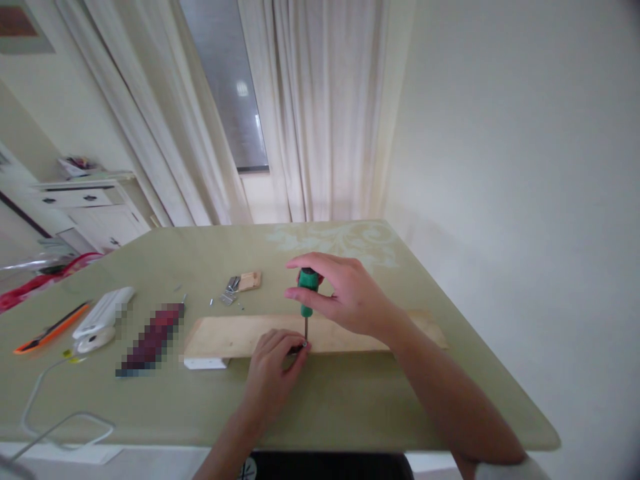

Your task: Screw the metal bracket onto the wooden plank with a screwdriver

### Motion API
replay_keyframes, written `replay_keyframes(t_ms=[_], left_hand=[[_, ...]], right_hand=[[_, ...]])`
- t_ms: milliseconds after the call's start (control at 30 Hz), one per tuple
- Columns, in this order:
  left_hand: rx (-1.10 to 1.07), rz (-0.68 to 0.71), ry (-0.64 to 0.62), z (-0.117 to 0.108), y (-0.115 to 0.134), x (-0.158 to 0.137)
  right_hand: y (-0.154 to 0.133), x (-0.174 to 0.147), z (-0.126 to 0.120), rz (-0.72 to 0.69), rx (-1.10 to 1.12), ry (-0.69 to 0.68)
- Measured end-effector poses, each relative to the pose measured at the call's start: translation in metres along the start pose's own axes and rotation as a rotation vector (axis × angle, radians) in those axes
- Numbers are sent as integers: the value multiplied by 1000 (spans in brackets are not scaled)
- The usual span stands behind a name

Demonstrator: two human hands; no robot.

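Note:
My right hand (345, 293) grips a screwdriver with a green handle (307, 303). Its shaft points straight down, and the tip meets a small bright spot, probably a screw head, near the front edge of a long pale wooden board (225, 337). Beside that tip, my left hand (275, 360) has its thumb and fingers closed on a small dark metal piece (296, 349) at the board's edge. The fingers hide most of this piece, so its exact shape cannot be seen. Under the board's left end sits a white block (206, 364).
Behind the board lie small metal pieces (230, 290), a little wooden block (249, 281) and loose screws. Leftward are a blurred dark red item (154, 340), a white power strip (104, 312) with a cord, and an orange cutter (53, 328). A wall (525, 200) borders the table's right.

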State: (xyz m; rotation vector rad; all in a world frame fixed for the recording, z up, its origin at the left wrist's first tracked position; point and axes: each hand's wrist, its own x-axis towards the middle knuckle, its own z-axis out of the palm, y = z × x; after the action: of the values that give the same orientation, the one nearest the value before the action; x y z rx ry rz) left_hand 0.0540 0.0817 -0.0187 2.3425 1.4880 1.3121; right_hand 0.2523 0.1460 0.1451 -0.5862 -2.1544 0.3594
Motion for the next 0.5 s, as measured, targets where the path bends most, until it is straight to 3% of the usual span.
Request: replay_keyframes(t_ms=[133, 500], left_hand=[[6, 2, 46, 5, -1, -3], [-49, -62, -7, 1, 0, 1]], right_hand=[[3, 0, 2, 12, 2, -18], [1, 0, 0, 24, 33, -30]])
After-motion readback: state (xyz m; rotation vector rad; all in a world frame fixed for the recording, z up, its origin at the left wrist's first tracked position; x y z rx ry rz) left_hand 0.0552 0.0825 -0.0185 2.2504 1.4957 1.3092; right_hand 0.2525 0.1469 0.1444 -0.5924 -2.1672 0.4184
